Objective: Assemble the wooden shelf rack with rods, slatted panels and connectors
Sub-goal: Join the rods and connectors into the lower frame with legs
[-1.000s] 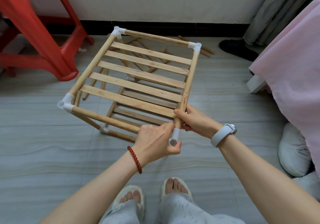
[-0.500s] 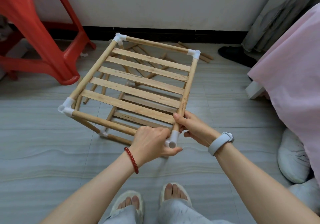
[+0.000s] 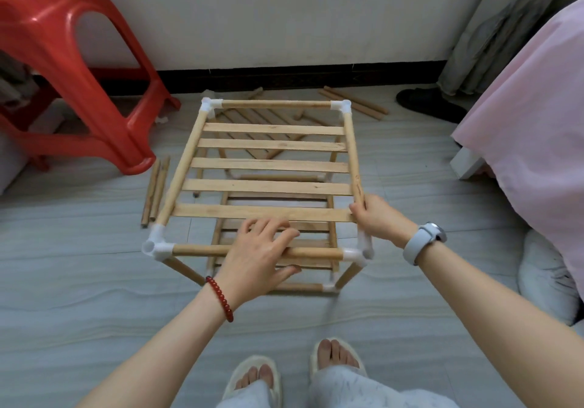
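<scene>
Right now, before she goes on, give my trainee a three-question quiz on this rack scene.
1. True or false: the left hand rests on the near top rod.
2. How many slats does the top panel have?
3. The right hand grips: A) the right side rod B) the red stool C) a loose rod on the floor

Key: 1 true; 2 five; 3 A
</scene>
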